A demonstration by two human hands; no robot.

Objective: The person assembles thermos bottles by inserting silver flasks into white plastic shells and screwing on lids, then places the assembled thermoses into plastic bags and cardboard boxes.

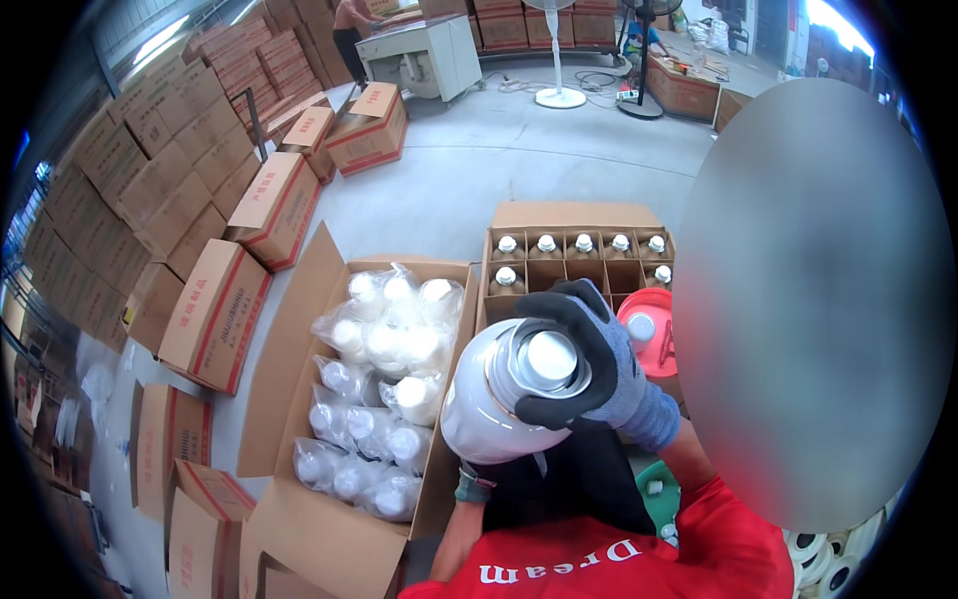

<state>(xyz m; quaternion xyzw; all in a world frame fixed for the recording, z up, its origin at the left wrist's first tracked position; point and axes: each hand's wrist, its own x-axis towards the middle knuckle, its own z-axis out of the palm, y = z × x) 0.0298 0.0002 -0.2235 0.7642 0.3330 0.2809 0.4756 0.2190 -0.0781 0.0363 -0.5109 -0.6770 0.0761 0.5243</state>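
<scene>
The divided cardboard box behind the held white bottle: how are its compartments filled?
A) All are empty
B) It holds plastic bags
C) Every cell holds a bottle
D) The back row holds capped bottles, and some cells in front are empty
D: in the divided cardboard box, five capped bottles fill the back row, while cells in the next row stand empty.

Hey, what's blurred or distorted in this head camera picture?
Head view: a large smeared oval patch hides the right side; fisheye bends the stacked cartons toward a black rim; the white bottle in the gloved right hand shows soft glare.
</scene>
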